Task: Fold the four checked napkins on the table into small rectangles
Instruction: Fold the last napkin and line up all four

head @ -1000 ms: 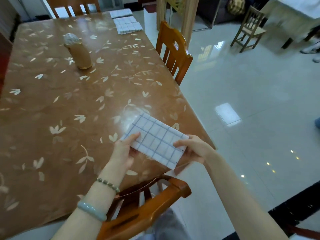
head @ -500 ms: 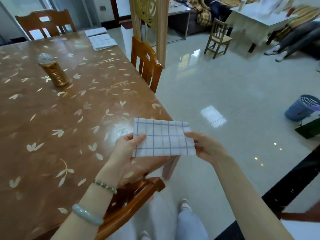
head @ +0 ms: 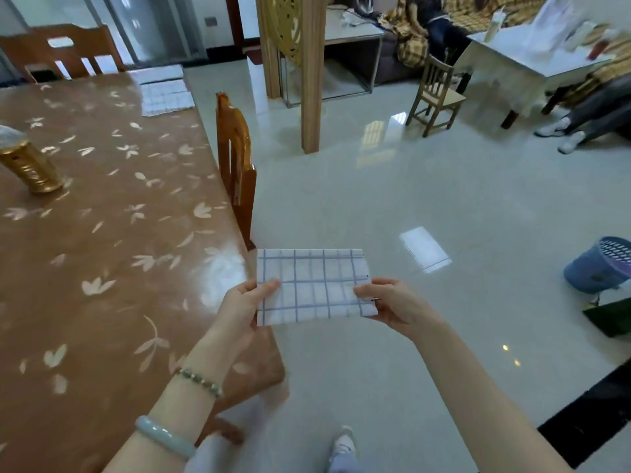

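Holding the folded napkin (head: 316,285) in air beside the table (head: 102,268), we pinch its short ends with left hand (head: 244,305) and right hand (head: 389,303), thumbs on top. Best to keep layers squared and lay it flat by the far napkins (head: 165,93).

text: none readable | labels, brands, numbers, signs — none legible | view: head — blurred

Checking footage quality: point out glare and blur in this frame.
Head view: glare whitens the table beside the held napkin, which is sharp; bright patches reflect on the floor; the gold canister and far napkins are smeared by blur.
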The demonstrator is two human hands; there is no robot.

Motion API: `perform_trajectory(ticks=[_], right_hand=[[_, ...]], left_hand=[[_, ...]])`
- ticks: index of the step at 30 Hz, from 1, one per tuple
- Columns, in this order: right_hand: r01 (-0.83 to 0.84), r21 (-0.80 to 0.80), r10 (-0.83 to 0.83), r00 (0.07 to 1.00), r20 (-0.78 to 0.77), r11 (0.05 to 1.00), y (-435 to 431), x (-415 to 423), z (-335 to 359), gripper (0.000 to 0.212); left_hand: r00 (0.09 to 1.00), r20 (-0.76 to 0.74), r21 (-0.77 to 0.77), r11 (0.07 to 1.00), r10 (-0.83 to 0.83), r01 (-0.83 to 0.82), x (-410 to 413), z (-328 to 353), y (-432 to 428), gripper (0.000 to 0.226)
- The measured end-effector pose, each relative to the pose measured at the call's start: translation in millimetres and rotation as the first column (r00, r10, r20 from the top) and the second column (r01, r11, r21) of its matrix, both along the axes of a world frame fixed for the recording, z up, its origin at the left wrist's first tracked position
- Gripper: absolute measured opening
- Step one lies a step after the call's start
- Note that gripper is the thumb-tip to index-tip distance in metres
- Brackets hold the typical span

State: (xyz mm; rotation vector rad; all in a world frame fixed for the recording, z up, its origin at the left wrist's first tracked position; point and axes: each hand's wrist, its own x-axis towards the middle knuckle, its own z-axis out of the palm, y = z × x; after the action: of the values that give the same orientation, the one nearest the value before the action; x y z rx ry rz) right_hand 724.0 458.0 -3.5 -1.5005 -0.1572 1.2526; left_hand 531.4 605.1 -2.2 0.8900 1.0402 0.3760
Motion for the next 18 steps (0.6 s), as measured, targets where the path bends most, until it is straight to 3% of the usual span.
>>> perform_trajectory(ticks=[8, 13, 18], right_hand=[[-0.069, -0.027, 0.071, 0.994, 0.084, 0.997, 51.2, 96.8, -7.1, 0.016], [-0.117, -0.037, 0.120, 0.989, 0.087, 0.992, 115.0, 144.9, -18.0, 0.011], [-0.175, -0.058, 0.181, 0.976, 0.120, 0.983, 194.0, 216.1, -10.2, 0.012]], left_hand=[[0.991, -0.061, 0.020, 0.993, 0.121, -0.120, 92.2, -2.9, 31.2, 0.005], [0.975, -0.110, 0.059, 0.980, 0.194, -0.188, 137.4, -9.8, 89.0, 0.013], [0.977, -0.051, 0.069, 0.977, 0.207, -0.203, 201.1, -6.5, 161.4, 0.022]])
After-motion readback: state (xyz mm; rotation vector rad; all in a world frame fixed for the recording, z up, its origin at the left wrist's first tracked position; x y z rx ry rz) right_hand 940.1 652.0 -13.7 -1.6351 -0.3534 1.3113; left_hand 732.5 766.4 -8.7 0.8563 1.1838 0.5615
